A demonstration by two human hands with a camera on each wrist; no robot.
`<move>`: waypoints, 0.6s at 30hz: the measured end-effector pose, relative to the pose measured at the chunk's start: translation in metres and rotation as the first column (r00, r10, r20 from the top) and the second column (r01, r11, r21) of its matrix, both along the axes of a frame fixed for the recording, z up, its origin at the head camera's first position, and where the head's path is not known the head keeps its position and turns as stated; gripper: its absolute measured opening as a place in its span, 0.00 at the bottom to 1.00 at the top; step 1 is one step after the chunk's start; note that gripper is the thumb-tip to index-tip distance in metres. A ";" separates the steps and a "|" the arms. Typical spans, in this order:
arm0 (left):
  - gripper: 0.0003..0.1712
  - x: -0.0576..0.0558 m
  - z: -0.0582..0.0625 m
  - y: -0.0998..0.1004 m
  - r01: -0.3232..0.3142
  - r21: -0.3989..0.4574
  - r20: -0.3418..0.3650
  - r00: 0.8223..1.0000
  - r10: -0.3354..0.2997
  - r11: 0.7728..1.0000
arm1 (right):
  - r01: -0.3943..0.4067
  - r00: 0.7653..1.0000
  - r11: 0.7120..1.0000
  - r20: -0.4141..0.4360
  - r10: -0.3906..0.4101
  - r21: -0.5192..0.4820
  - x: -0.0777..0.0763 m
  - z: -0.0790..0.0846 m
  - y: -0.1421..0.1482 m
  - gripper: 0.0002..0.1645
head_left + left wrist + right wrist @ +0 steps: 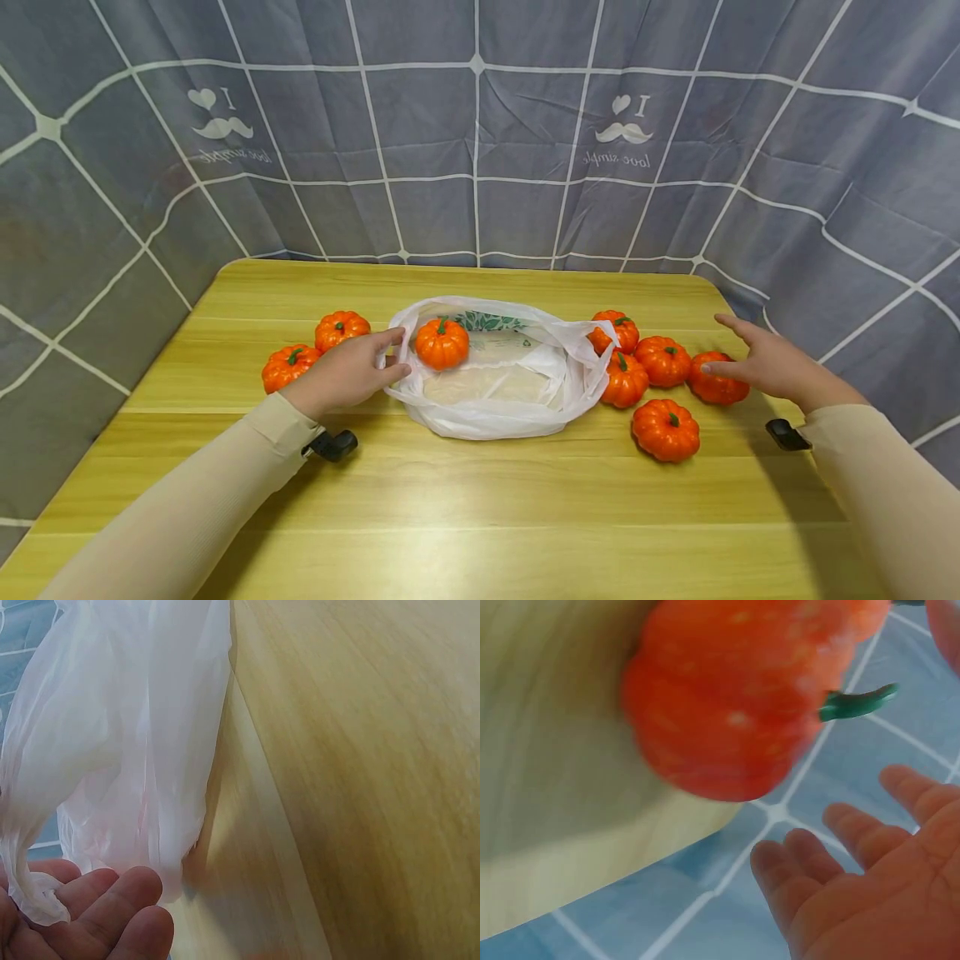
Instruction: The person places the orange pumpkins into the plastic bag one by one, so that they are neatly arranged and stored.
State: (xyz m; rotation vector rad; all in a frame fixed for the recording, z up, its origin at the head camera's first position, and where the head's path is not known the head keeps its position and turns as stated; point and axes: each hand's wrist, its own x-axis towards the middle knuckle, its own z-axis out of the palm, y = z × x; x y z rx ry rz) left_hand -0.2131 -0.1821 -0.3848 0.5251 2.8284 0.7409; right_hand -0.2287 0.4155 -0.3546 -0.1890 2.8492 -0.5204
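Observation:
A white plastic bag (487, 421) lies with its mouth wide at mid-table, green leaf print on its inner side. My left hand (347, 372) holds the bag's left edge; in the left wrist view a twisted bit of the bag (41, 896) lies in those fingers. One small orange pumpkin (442, 344) sits inside the bag at its left end. On the right, my right hand (776, 367) is spread, thumb and fingers apart, beside the rightmost pumpkin (716, 382). The right wrist view shows that pumpkin (727, 697) with a gap between it and the fingers.
Two pumpkins (342, 330) sit left of the bag, partly behind my left hand. Several more pumpkins (666, 430) cluster to its right, two close against the bag. The wooden table (480, 517) ends at a grey checked curtain (420, 125).

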 end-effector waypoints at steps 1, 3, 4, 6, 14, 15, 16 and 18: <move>0.41 0.000 0.000 0.000 0.000 -0.001 0.000 1.000 0.000 1.000 | 0.000 1.000 1.000 0.009 0.000 -0.010 0.000 -0.002 0.002 0.68; 0.41 0.000 0.000 0.000 0.000 -0.003 -0.001 1.000 0.000 1.000 | 0.001 1.000 1.000 0.022 0.000 -0.021 0.001 -0.005 0.005 0.69; 0.41 0.000 0.000 0.000 0.000 -0.004 0.000 1.000 0.000 1.000 | 0.001 1.000 1.000 0.030 0.000 -0.027 0.002 -0.007 0.006 0.69; 0.41 0.000 0.000 0.000 -0.001 -0.005 0.001 1.000 0.001 1.000 | -0.002 0.999 0.999 0.038 0.004 -0.046 0.003 -0.010 0.007 0.69; 0.41 -0.001 -0.002 -0.001 0.000 -0.002 0.004 1.000 0.000 1.000 | -0.021 0.998 0.995 0.064 0.027 -0.097 0.005 -0.018 0.010 0.67; 0.41 -0.001 -0.002 -0.001 0.002 -0.002 0.003 1.000 -0.002 1.000 | -0.025 0.997 0.995 0.069 0.032 -0.100 0.005 -0.019 0.011 0.67; 0.41 -0.001 -0.002 -0.001 0.004 -0.001 0.001 1.000 -0.004 1.000 | -0.029 0.997 0.994 0.069 0.036 -0.102 0.005 -0.020 0.011 0.68; 0.41 0.000 -0.002 -0.001 0.008 -0.002 -0.003 1.000 -0.008 1.000 | -0.034 0.997 0.994 0.071 0.042 -0.106 0.005 -0.023 0.012 0.68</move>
